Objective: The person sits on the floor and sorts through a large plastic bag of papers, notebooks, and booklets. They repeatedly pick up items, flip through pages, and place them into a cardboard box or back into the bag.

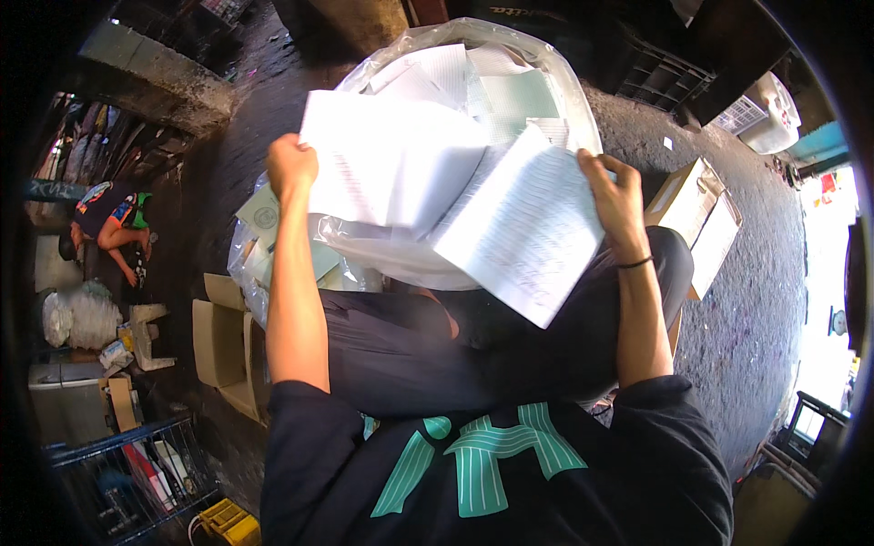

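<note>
My left hand (291,166) grips the left edge of a sheaf of white paper sheets (387,168), lifted in front of me. My right hand (614,202) holds the right edge of a lined white sheet (523,227) that tilts down toward my lap. Both sheets hang over a large clear plastic bag (564,82) filled with white and pale green papers. A black band circles my right wrist. I sit with my legs in dark trousers under the bag.
A second clear bag of papers (259,250) lies to my left beside an open cardboard box (223,341). Another cardboard box (701,214) sits to my right on grey ground. A person (114,227) crouches far left. A blue wire crate (137,482) stands lower left.
</note>
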Action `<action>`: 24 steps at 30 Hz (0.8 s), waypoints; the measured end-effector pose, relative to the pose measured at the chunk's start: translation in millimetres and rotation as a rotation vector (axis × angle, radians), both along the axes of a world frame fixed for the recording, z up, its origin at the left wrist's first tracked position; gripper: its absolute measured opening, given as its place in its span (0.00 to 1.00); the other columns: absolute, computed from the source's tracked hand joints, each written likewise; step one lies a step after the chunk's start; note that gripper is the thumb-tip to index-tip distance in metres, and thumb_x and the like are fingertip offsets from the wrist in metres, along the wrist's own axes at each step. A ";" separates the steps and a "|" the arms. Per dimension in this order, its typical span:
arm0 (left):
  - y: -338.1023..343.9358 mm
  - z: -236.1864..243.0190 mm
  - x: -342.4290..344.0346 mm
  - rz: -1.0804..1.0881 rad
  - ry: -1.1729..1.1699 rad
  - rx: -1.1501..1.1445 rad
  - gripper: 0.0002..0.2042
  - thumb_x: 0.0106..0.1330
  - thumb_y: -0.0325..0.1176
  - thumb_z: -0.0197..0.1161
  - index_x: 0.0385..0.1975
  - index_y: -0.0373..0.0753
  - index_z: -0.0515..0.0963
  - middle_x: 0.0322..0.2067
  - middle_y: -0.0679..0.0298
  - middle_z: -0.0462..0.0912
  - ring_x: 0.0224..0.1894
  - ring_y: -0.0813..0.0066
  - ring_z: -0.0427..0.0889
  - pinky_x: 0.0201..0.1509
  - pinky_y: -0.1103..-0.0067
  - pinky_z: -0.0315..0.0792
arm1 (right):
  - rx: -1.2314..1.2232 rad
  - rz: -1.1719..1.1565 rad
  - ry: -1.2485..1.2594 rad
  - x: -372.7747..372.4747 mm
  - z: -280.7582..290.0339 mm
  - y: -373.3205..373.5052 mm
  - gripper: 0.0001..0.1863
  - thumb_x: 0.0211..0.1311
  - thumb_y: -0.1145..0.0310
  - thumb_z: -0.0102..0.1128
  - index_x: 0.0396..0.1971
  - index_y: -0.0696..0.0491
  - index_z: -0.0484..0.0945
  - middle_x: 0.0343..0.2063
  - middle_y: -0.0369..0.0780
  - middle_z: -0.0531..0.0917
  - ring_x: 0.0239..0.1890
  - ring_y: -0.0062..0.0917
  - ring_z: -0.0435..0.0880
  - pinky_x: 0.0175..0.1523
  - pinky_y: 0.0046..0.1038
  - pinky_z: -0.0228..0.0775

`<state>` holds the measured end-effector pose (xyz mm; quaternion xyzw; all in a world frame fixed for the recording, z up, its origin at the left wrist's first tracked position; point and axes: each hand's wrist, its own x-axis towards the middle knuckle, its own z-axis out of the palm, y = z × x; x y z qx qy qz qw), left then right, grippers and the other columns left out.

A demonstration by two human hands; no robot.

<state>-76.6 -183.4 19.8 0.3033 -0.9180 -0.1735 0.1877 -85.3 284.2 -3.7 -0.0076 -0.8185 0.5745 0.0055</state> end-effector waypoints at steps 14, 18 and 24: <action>178.7 9.2 37.5 -1.077 0.208 0.140 0.14 0.76 0.36 0.64 0.52 0.33 0.82 0.52 0.53 0.83 0.56 0.55 0.83 0.60 0.69 0.76 | -0.488 0.314 -0.141 4.3 9.7 -27.8 0.18 0.67 0.67 0.74 0.45 0.68 0.85 0.35 0.40 0.89 0.35 0.18 0.86 0.42 0.21 0.78; 211.5 24.3 63.4 -1.072 -0.076 0.909 0.28 0.73 0.40 0.69 0.67 0.31 0.71 0.55 0.49 0.81 0.55 0.62 0.82 0.61 0.71 0.75 | -0.434 0.191 -0.169 9.1 16.1 -34.8 0.19 0.61 0.61 0.80 0.37 0.63 0.85 0.30 0.38 0.88 0.29 0.17 0.85 0.37 0.20 0.78; 235.2 25.4 77.1 -0.921 -0.087 0.612 0.36 0.62 0.32 0.76 0.69 0.31 0.67 0.52 0.44 0.85 0.55 0.54 0.86 0.59 0.68 0.77 | -0.174 0.234 0.005 14.8 4.7 -48.0 0.30 0.73 0.42 0.63 0.39 0.61 0.85 0.30 0.38 0.87 0.32 0.19 0.85 0.37 0.23 0.78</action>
